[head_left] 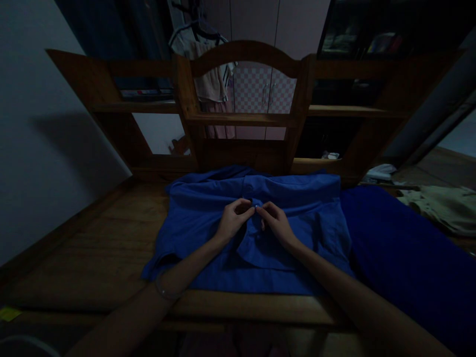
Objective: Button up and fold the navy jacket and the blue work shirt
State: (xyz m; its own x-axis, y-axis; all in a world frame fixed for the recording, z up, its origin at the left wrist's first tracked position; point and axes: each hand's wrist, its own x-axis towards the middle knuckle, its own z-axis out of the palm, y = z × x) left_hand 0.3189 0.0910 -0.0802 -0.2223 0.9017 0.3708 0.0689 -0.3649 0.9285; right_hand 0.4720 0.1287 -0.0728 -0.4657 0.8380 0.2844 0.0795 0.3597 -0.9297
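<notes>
Matte and creased, the blue garment (201, 203) covered grained wooden desk (92, 233), spread beneath my grip: left hand (235, 216) pinched its front, right hand (275, 221) pinched just beside!

Looks like a room in a home; a wooden desk (100, 238) near, with shelves (238, 119) at its far side; beyond them, hung clothes (212, 85) left of centre; a pink cupboard (253, 32) with checked doors (251, 91); a dark cabinet (353, 29) far right.

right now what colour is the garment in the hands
Plain blue; the garment shows best in the head view, though dimly lit.
</notes>
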